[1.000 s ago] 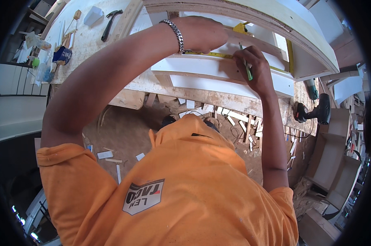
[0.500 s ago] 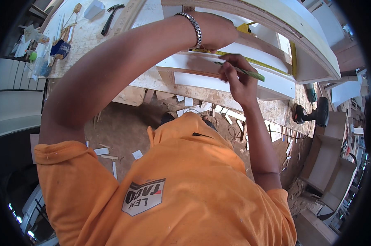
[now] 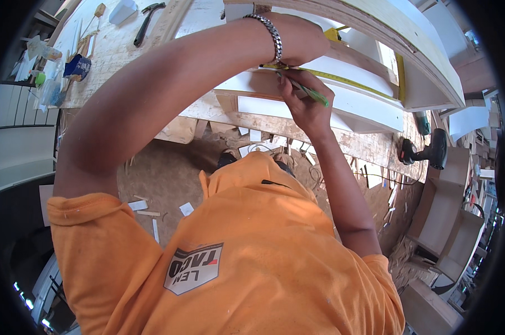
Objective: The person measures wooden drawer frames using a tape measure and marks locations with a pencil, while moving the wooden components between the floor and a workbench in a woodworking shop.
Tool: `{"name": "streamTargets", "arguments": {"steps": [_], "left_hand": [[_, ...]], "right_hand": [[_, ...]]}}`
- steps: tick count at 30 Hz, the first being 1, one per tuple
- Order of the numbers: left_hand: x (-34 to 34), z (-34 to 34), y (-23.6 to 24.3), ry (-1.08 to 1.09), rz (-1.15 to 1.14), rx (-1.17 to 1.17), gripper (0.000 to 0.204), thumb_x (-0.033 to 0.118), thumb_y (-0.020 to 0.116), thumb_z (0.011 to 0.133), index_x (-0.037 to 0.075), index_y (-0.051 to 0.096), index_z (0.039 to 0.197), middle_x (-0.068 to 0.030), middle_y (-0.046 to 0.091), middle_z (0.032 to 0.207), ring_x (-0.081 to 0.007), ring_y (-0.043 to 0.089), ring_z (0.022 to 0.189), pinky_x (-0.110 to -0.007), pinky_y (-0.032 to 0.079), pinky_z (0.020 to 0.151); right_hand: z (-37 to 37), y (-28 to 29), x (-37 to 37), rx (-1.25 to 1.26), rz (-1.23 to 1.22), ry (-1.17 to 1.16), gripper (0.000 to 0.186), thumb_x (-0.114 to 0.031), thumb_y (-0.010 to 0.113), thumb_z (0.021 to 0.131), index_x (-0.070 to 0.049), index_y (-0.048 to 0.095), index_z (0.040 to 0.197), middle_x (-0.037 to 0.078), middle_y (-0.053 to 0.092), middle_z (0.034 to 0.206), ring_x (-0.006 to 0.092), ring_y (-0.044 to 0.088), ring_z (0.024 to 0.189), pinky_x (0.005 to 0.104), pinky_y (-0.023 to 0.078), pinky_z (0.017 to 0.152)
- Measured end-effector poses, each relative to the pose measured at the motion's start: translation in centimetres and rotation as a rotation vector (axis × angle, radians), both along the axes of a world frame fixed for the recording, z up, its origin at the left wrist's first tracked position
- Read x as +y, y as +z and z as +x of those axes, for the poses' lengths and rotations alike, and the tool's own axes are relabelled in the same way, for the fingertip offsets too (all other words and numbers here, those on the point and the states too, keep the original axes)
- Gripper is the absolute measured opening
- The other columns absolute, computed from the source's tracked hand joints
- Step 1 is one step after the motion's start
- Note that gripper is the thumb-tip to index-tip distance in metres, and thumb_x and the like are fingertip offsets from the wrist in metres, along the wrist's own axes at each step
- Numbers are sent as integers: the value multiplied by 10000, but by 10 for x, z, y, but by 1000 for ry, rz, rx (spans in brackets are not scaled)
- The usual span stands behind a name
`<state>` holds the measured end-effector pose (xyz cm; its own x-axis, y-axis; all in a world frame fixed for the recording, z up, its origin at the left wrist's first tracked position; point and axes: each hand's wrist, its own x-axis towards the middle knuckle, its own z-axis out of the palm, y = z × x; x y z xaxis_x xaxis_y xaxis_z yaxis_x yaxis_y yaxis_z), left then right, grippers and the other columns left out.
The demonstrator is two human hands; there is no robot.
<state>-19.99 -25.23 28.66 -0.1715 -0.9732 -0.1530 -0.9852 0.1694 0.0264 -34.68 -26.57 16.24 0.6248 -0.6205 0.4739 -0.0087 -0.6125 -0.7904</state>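
Note:
My left hand point(image 3: 301, 42), a chain bracelet at its wrist, is curled at the near inner rail of a wooden frame point(image 3: 403, 30), on the end of a yellow tape measure blade point(image 3: 353, 79) stretched along that rail to the right. Its fingertips are partly hidden. My right hand point(image 3: 314, 106), just below it, grips a slim green pen or pencil point(image 3: 319, 98), its tip at the rail beside the tape's left end. Behind my left hand sits a yellow object point(image 3: 333, 34), partly hidden. The frame has a white front board point(image 3: 364, 111) and lies on the workbench.
The worn workbench point(image 3: 191, 111) holds a hammer point(image 3: 146, 25), a white block point(image 3: 121, 11), a blue container point(image 3: 76, 68), a black drill point(image 3: 431, 148) and a green tool point(image 3: 422, 123). Offcuts lie on the floor point(image 3: 168, 173). Wooden boxes point(image 3: 442, 218) stand at the right.
My left hand has shifted slightly right. My right hand has moved left with the pen, from the middle of the rail to just under my left hand at the tape's end.

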Motion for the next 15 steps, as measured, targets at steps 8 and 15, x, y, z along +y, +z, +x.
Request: {"name": "streamTargets", "arguments": {"steps": [8,15], "left_hand": [[-1,-3,3,10,4,-7,80,20,705,717,-15,711,789,-201,682,830,-338,673,753,-416,521,636],[-1,0,0,-4,-12,0,69,18,702,719,-12,711,781,-196,678,833,-338,671,755,-419,522,641]], "right_hand": [[3,0,2,12,-37,-47,153,-100,714,858,-47,716,1001,125,724,884,267,710,735,335,560,679],[4,-4,2,19,-4,-42,167,-117,712,866,-53,711,1019,124,720,880,269,706,730,334,558,675]]}}
